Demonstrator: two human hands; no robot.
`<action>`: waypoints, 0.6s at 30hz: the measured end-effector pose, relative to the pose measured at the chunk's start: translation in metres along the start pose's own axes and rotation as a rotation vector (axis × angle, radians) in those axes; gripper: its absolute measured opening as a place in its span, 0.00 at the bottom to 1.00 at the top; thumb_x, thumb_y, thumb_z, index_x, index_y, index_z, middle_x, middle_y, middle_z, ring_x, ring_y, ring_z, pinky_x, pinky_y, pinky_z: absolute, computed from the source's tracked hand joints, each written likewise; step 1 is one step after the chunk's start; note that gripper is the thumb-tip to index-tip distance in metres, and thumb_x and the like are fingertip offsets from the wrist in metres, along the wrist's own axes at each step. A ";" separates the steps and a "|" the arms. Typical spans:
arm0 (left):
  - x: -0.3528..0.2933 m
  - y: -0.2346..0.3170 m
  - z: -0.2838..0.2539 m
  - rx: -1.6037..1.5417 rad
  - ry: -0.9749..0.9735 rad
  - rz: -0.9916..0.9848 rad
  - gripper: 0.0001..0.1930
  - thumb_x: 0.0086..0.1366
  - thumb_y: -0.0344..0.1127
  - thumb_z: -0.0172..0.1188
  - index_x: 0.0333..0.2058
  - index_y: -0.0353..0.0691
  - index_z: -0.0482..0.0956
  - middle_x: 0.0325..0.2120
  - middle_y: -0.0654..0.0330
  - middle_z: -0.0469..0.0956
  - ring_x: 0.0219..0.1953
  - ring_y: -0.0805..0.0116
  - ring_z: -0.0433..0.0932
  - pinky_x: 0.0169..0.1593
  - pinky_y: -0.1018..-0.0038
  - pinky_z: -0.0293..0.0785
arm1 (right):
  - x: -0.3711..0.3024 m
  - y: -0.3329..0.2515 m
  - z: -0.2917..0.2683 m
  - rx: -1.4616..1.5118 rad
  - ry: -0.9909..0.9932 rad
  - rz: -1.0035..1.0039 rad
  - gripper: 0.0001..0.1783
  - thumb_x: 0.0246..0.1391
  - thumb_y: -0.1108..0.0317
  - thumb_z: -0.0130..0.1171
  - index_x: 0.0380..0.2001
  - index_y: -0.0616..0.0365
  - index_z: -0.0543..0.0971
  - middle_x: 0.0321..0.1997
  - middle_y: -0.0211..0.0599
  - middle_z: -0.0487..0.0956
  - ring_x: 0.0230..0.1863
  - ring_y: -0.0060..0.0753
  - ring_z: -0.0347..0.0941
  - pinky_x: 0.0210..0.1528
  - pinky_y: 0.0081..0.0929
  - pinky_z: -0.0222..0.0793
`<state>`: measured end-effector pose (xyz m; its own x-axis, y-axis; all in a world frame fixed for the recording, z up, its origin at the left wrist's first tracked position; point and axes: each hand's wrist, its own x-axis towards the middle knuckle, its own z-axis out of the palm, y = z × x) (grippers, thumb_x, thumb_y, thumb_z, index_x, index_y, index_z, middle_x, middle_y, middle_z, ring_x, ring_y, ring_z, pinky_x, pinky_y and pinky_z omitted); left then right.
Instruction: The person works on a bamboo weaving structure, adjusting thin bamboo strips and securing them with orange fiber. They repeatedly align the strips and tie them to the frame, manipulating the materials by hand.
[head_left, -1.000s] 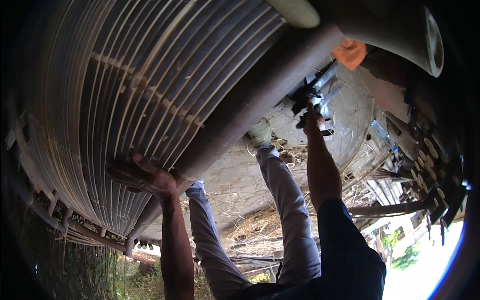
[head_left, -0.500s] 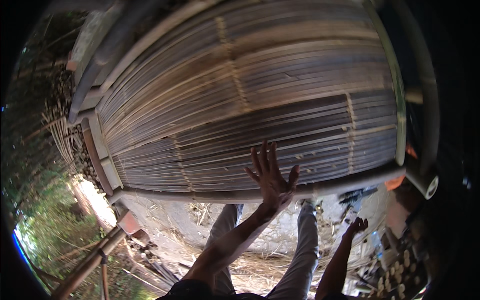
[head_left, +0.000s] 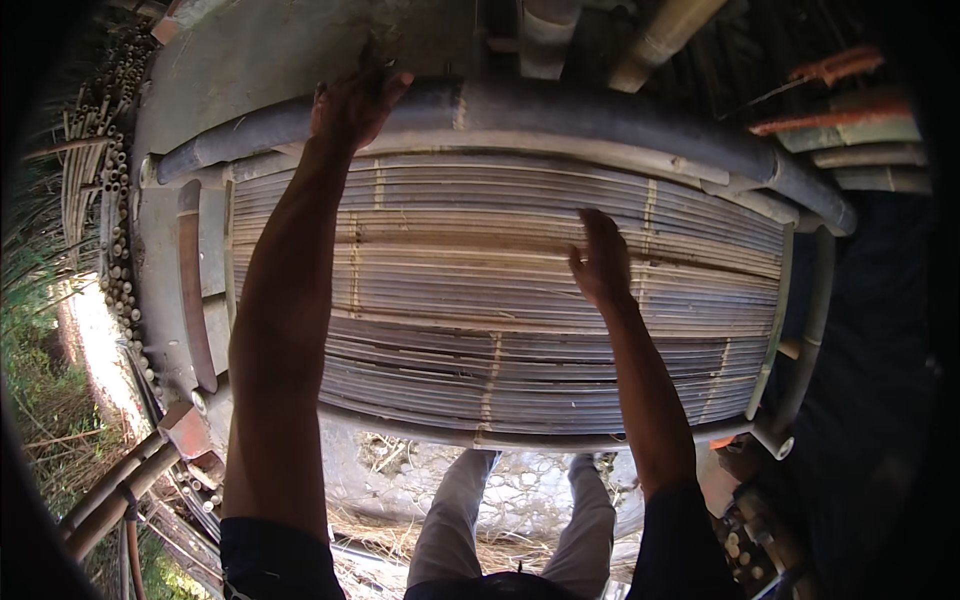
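The fingers of the right hand point(head_left: 603, 265) are open over the slat bench point(head_left: 480, 290). The left hand point(head_left: 353, 113) is at the dark pole point(head_left: 620, 118) along its far side; I cannot tell if those fingers grip. The bench is before 2 legs point(head_left: 450, 525), cut poles point(head_left: 117, 225) at far left

The person wears dark short sleeves point(head_left: 680, 545) and pale trousers point(head_left: 452, 520).

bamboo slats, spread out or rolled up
Spread out: the bamboo slats lie side by side in a broad sheet, the dark pole along their far edge.
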<state>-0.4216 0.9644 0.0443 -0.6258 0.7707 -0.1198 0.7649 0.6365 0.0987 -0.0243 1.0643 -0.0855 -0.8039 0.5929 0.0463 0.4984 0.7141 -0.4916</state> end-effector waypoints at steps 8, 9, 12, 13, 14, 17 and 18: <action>0.016 -0.006 -0.013 -0.001 -0.048 -0.120 0.39 0.60 0.76 0.39 0.33 0.45 0.85 0.34 0.51 0.83 0.42 0.52 0.81 0.46 0.58 0.76 | 0.138 -0.070 0.056 -0.407 -0.373 0.136 0.48 0.51 0.43 0.62 0.66 0.57 0.56 0.70 0.46 0.57 0.71 0.47 0.51 0.65 0.62 0.54; 0.018 -0.008 -0.015 -0.081 -0.083 -0.128 0.39 0.59 0.76 0.39 0.34 0.46 0.84 0.34 0.50 0.82 0.42 0.52 0.81 0.47 0.57 0.76 | 0.142 -0.071 0.059 -0.397 -0.370 0.120 0.53 0.46 0.38 0.64 0.66 0.58 0.56 0.69 0.49 0.57 0.71 0.47 0.51 0.65 0.62 0.53; 0.017 -0.014 -0.006 -0.078 0.031 -0.063 0.35 0.60 0.73 0.44 0.30 0.45 0.83 0.29 0.52 0.82 0.38 0.52 0.81 0.45 0.57 0.76 | 0.148 -0.069 0.061 -0.427 -0.309 0.015 0.56 0.42 0.34 0.66 0.65 0.61 0.59 0.67 0.52 0.60 0.70 0.48 0.54 0.65 0.56 0.55; 0.018 -0.016 -0.005 -0.081 0.096 -0.059 0.34 0.59 0.72 0.47 0.27 0.44 0.83 0.26 0.54 0.82 0.35 0.52 0.82 0.42 0.58 0.77 | 0.164 -0.070 0.055 -0.457 -0.439 0.019 0.57 0.39 0.32 0.66 0.63 0.62 0.61 0.64 0.51 0.64 0.68 0.49 0.57 0.66 0.49 0.55; 0.019 -0.019 -0.004 -0.078 0.083 -0.071 0.34 0.59 0.71 0.47 0.27 0.44 0.83 0.26 0.54 0.82 0.35 0.53 0.82 0.43 0.59 0.76 | 0.168 -0.069 0.057 -0.412 -0.430 0.012 0.58 0.38 0.31 0.66 0.63 0.63 0.61 0.64 0.51 0.64 0.67 0.49 0.57 0.66 0.48 0.55; 0.016 -0.014 -0.009 -0.105 0.074 -0.086 0.33 0.59 0.70 0.48 0.26 0.43 0.83 0.25 0.56 0.82 0.33 0.55 0.82 0.44 0.62 0.76 | 0.170 -0.060 0.056 -0.360 -0.490 0.007 0.57 0.41 0.29 0.62 0.62 0.65 0.61 0.63 0.52 0.65 0.66 0.51 0.59 0.67 0.45 0.54; 0.017 -0.014 -0.008 -0.122 0.101 -0.081 0.32 0.59 0.70 0.49 0.26 0.43 0.82 0.26 0.55 0.82 0.34 0.54 0.82 0.43 0.61 0.76 | 0.170 -0.055 0.058 -0.389 -0.405 -0.057 0.57 0.42 0.28 0.59 0.62 0.65 0.61 0.63 0.52 0.65 0.65 0.52 0.60 0.67 0.46 0.55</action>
<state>-0.4445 0.9690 0.0485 -0.7017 0.7117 -0.0330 0.6908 0.6909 0.2130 -0.2071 1.1046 -0.1010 -0.8552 0.4137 -0.3121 0.4715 0.8711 -0.1373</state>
